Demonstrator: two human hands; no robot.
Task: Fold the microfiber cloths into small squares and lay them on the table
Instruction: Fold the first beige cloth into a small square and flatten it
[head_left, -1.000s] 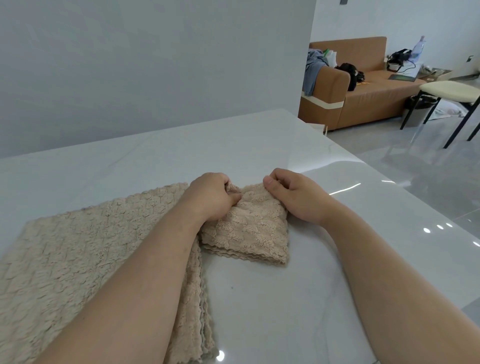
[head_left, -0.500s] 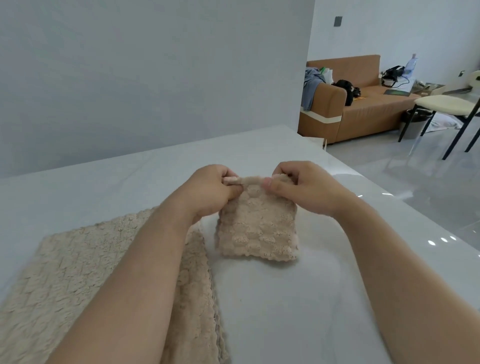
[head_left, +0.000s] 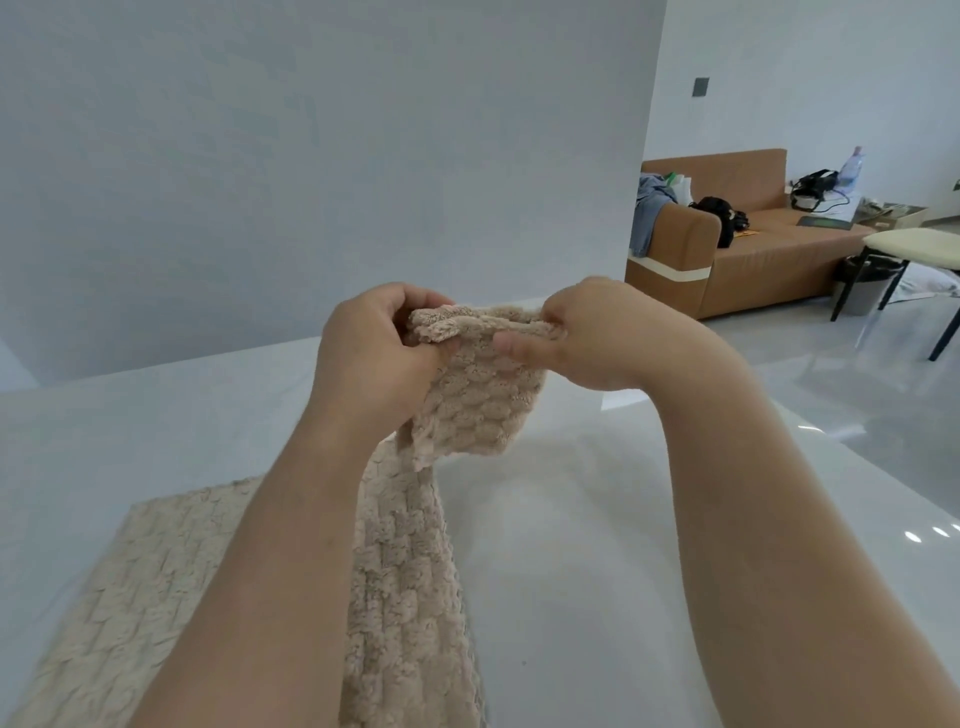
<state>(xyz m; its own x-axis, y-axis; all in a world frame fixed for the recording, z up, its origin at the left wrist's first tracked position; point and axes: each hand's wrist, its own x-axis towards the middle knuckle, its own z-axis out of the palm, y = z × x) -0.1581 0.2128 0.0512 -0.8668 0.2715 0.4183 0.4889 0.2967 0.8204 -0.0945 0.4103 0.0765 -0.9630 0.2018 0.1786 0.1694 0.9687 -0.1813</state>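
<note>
Head view: both hands are holding the small folded beige waffle-textured microfiber cloth (head_left: 483, 410) up in the centre of the frame, off the glossy white tabletop (head_left: 597, 597). Left hand (head_left: 379, 358) is pinching the upper left corner, fingers curled round the thick folded edge. Right hand (head_left: 602, 343) is pinching the upper right corner, thumb on the near face. Top edge is running left-right across the frame between the two grips, and the rest of the cloth is hanging straight down from it. Its lower left corner is overlapping the flat pile of beige microfiber cloths (head_left: 156, 597) in the lower left of the frame; can't tell if it's touching. Judgement: the fold is looking close to small-square size, so laying it down is likely next. White surface is showing below and right of the hanging cloth, so the right hand is sitting nearer that spot, while the left forearm is crossing over the pile.
</note>
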